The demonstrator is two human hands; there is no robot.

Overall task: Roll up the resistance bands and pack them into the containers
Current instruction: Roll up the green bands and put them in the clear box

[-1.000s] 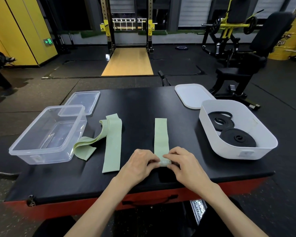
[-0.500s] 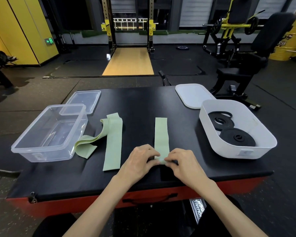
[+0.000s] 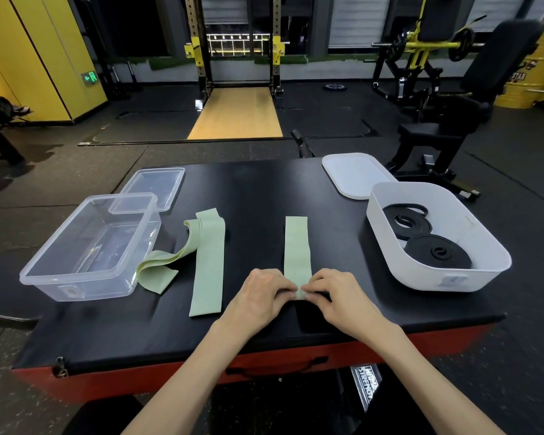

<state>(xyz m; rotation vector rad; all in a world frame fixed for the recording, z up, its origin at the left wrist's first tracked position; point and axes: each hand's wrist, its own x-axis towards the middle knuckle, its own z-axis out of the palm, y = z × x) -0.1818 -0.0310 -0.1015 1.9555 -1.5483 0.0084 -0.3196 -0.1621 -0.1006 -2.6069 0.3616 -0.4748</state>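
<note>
Lower centre: left hand (image 3: 261, 293) and right hand (image 3: 336, 296) both pinch the band (image 3: 296, 243) at its near end, seemingly a small roll. We'd square the edges and roll tight.

One pale green band (image 3: 296, 246) lay straight, its near end rolled a little. A flat green band (image 3: 208, 271) and a curled one (image 3: 165, 266) lay beside the clear container (image 3: 76, 279); two black rolled bands (image 3: 437, 253) sat inside the white container (image 3: 390, 246).

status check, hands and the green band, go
Left hand and right hand both pinching near end of green band, small roll started. Rest of band flat on table. Loose green bands lying to its left, nothing in the way.
</note>
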